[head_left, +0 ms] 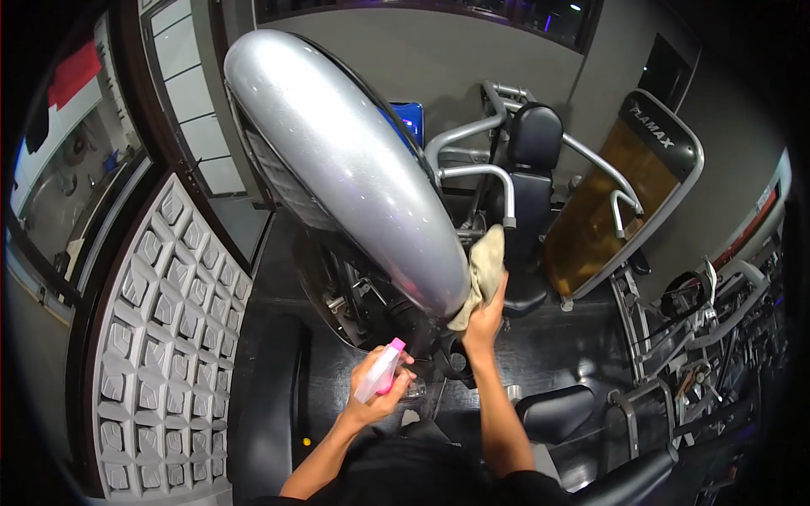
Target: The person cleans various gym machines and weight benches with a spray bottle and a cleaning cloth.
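My left hand (371,403) is wrapped round a spray bottle (381,371) with a pale, see-through body and a pink top, held low in front of me. My right hand (484,327) grips a beige cloth (483,274) and presses it against the lower right edge of a big silver machine cover (346,160). The cover is long, rounded and glossy, leaning up and to the left. My right fingers are partly hidden behind the cloth.
Behind the cloth stands a seated exercise machine with a black backrest (537,139) and grey handles. A brown panel (612,202) is to its right. Black padded benches (555,413) and more gym equipment lie at the lower right. A white patterned wall panel (164,354) stands left.
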The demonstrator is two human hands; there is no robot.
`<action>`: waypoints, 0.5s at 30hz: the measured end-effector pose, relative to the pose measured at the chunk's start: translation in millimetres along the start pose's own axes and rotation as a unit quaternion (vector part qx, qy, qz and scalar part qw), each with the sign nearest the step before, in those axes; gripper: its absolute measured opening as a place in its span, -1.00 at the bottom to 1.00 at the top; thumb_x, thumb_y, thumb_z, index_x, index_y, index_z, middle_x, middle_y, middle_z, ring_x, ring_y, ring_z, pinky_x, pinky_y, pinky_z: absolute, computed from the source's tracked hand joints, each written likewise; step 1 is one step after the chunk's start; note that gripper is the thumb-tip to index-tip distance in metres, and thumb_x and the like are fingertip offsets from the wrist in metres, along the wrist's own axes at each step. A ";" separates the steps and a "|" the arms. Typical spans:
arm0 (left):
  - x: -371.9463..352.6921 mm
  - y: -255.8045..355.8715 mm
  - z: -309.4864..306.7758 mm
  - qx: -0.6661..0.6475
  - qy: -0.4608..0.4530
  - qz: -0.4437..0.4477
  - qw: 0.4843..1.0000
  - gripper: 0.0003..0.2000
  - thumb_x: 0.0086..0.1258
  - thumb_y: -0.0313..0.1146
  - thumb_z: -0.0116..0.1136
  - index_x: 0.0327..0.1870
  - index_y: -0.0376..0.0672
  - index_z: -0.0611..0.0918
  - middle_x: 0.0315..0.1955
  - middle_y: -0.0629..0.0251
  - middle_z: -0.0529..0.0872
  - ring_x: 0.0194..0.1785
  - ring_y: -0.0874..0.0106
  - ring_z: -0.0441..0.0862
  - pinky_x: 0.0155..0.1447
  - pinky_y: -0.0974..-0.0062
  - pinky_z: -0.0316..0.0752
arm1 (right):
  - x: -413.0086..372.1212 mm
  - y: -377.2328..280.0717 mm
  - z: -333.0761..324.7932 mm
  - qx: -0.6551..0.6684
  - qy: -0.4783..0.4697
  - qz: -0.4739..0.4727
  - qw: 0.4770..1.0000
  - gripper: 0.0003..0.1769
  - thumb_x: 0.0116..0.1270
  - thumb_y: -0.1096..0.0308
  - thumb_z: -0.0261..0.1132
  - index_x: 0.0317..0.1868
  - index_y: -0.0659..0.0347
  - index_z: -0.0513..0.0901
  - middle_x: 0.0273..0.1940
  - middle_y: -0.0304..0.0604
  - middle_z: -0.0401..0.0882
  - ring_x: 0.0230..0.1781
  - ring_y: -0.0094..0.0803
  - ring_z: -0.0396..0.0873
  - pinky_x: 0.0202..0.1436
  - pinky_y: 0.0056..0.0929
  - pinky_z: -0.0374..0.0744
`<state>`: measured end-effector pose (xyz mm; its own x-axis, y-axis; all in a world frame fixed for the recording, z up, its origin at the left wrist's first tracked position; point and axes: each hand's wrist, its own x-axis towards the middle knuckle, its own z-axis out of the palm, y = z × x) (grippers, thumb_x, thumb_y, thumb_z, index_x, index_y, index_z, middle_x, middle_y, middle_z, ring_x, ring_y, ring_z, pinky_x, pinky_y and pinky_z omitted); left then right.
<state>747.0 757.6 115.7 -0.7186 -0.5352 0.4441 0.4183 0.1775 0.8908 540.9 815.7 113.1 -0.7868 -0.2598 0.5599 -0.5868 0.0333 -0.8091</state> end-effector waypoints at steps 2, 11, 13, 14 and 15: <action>-5.2 -5.6 0.0 -0.045 0.022 -0.037 0.998 -0.63 0.31 -0.64 0.16 0.14 -0.41 0.45 -0.11 0.08 0.63 -0.25 0.43 0.73 -0.19 0.51 0.67 | -44.3 57.1 -1.7 -0.085 -0.013 0.059 0.995 -0.40 0.36 0.60 -0.02 0.42 0.39 0.15 0.35 0.31 0.18 0.41 0.21 0.18 0.46 -0.08 0.19; -19.0 -19.9 -4.1 -0.045 0.001 -0.073 0.996 -0.61 0.31 -0.65 0.16 0.17 -0.37 0.45 -0.10 0.10 0.63 -0.24 0.43 0.72 -0.15 0.51 0.66 | -45.7 18.3 11.2 -0.028 0.078 0.092 0.992 -0.41 0.38 0.54 0.11 0.40 0.37 0.20 0.28 0.12 0.28 0.37 -0.02 0.26 0.45 -0.22 0.19; -21.1 -18.2 -7.3 -0.049 0.001 -0.080 0.996 -0.61 0.31 -0.66 0.16 0.16 -0.36 0.45 -0.10 0.10 0.63 -0.24 0.43 0.72 -0.14 0.50 0.66 | -34.4 2.0 15.8 -0.018 0.106 0.056 0.993 -0.40 0.38 0.50 0.14 0.40 0.38 0.21 0.29 0.17 0.27 0.38 0.06 0.24 0.45 -0.15 0.18; -20.9 -17.6 -8.6 -0.057 0.003 -0.078 0.995 -0.62 0.31 -0.65 0.16 0.16 -0.36 0.45 -0.10 0.10 0.63 -0.24 0.43 0.72 -0.14 0.50 0.66 | -27.7 -6.0 17.5 -0.009 0.134 0.018 0.991 -0.39 0.37 0.45 0.16 0.39 0.40 0.22 0.30 0.21 0.25 0.39 0.14 0.21 0.46 -0.07 0.18; -22.1 -17.1 -9.4 -0.067 0.006 -0.076 0.995 -0.62 0.32 -0.65 0.16 0.17 -0.36 0.45 -0.10 0.09 0.63 -0.23 0.44 0.72 -0.14 0.50 0.66 | -20.6 -16.7 18.7 0.000 0.140 0.010 0.990 -0.35 0.34 0.45 0.20 0.40 0.41 0.21 0.32 0.24 0.24 0.42 0.20 0.15 0.47 0.00 0.13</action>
<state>761.0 758.7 89.7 -0.7732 -0.5569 0.3033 0.3760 -0.0173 0.9265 570.5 802.4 111.7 -0.8203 0.0191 0.5717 -0.5709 0.0352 -0.8203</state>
